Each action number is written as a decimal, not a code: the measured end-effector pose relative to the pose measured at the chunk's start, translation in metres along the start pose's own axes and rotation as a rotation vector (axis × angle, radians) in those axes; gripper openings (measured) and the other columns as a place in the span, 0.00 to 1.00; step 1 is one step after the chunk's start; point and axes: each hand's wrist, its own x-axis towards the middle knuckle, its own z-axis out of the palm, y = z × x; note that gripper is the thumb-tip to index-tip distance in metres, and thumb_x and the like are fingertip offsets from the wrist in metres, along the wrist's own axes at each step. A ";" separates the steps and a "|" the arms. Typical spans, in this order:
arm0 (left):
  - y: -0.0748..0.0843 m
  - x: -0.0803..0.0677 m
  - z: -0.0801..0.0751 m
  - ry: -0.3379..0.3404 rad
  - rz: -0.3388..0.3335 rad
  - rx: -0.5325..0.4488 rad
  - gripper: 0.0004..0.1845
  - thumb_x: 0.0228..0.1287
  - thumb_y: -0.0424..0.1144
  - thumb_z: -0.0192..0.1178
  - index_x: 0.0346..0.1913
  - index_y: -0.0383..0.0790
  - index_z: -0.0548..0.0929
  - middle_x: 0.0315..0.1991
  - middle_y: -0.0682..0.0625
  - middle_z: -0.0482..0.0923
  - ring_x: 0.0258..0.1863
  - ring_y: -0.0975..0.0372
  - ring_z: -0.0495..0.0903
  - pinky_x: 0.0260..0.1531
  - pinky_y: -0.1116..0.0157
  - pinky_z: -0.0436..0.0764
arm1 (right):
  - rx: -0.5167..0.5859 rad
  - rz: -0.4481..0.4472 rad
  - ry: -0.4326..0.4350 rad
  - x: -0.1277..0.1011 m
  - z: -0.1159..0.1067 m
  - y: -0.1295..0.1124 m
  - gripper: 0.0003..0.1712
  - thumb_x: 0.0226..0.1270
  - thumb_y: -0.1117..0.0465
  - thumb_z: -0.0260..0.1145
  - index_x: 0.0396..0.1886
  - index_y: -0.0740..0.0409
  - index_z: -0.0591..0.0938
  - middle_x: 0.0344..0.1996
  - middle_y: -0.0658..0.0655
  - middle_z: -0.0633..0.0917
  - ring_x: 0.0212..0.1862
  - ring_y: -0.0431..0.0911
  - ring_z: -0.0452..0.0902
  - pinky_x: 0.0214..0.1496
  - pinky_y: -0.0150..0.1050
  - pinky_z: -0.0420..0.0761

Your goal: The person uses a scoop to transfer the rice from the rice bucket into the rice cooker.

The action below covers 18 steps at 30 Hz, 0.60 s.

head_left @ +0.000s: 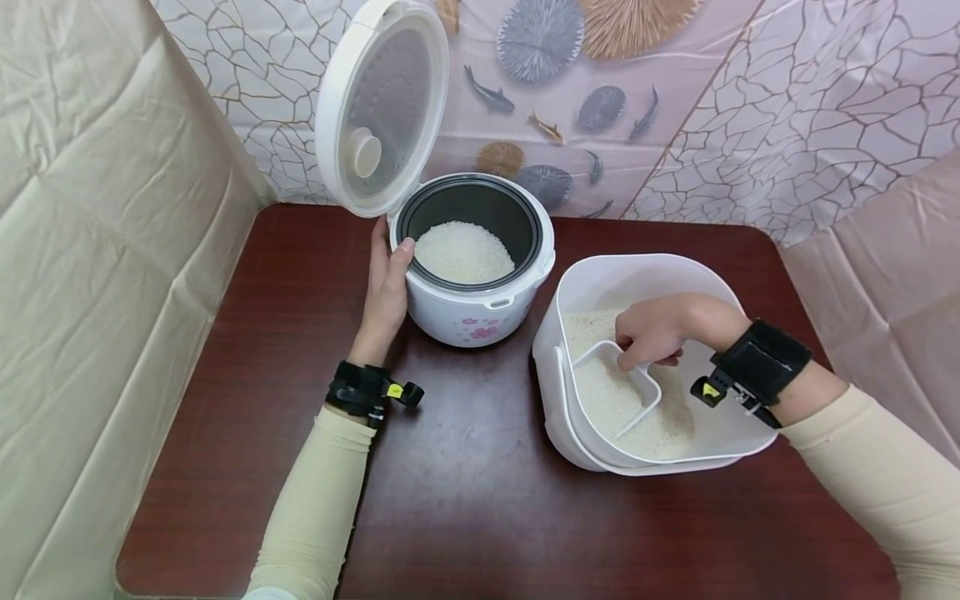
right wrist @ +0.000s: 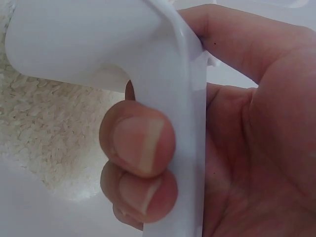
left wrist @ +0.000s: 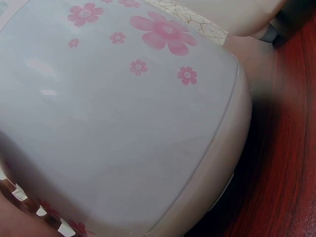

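Observation:
A white rice cooker [head_left: 442,312] with pink flowers has its lid [head_left: 393,104] raised, and white rice [head_left: 465,252] lies in its dark inner pot [head_left: 517,229]. My left hand [head_left: 385,296] holds the cooker's left side, the thumb at the rim; its other fingers are mostly hidden behind the body. To the right is a white rice bin [head_left: 555,408] with loose rice [head_left: 675,425] inside. My right hand [head_left: 660,327] reaches into it, fingers curled round the handle of a white scoop [right wrist: 190,128]. The scoop sits down at the rice, and its bowl shows only partly.
Both stand on a dark red-brown table [head_left: 465,500], the bin close to the cooker's right. A patterned cloth [head_left: 825,108] hangs behind, and a pale cloth [head_left: 112,292] rises at the left. Each wrist wears a black camera strap [head_left: 772,362].

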 end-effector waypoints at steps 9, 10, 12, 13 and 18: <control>-0.001 0.000 0.000 -0.003 -0.006 -0.002 0.45 0.73 0.55 0.50 0.85 0.40 0.49 0.83 0.48 0.54 0.80 0.62 0.57 0.78 0.63 0.54 | -0.003 0.003 0.002 0.000 0.001 0.000 0.15 0.67 0.55 0.62 0.19 0.51 0.78 0.09 0.45 0.73 0.15 0.40 0.69 0.25 0.35 0.67; 0.000 0.000 0.000 -0.002 -0.007 -0.003 0.45 0.73 0.55 0.50 0.85 0.39 0.49 0.83 0.48 0.54 0.80 0.62 0.57 0.78 0.62 0.54 | -0.001 0.002 0.002 0.000 0.000 0.000 0.15 0.67 0.55 0.62 0.19 0.51 0.78 0.09 0.45 0.73 0.15 0.40 0.69 0.25 0.35 0.67; 0.000 0.000 0.000 0.000 -0.009 -0.005 0.45 0.73 0.55 0.51 0.85 0.39 0.50 0.83 0.48 0.55 0.79 0.62 0.58 0.77 0.63 0.54 | 0.004 -0.003 0.001 0.000 0.000 0.001 0.15 0.68 0.56 0.62 0.20 0.51 0.78 0.10 0.45 0.73 0.16 0.40 0.69 0.24 0.35 0.67; 0.000 0.000 0.000 0.001 -0.010 -0.007 0.45 0.73 0.55 0.51 0.85 0.39 0.50 0.83 0.48 0.55 0.79 0.62 0.58 0.77 0.63 0.54 | 0.003 -0.006 0.002 0.000 0.000 0.001 0.15 0.68 0.56 0.62 0.20 0.51 0.79 0.10 0.45 0.73 0.16 0.40 0.69 0.24 0.35 0.67; 0.000 -0.001 0.000 0.006 -0.010 -0.018 0.45 0.73 0.55 0.51 0.85 0.39 0.50 0.82 0.47 0.56 0.79 0.61 0.59 0.77 0.63 0.55 | 0.001 -0.013 0.004 0.000 0.000 0.001 0.16 0.68 0.56 0.61 0.18 0.51 0.78 0.10 0.45 0.73 0.16 0.40 0.69 0.23 0.35 0.67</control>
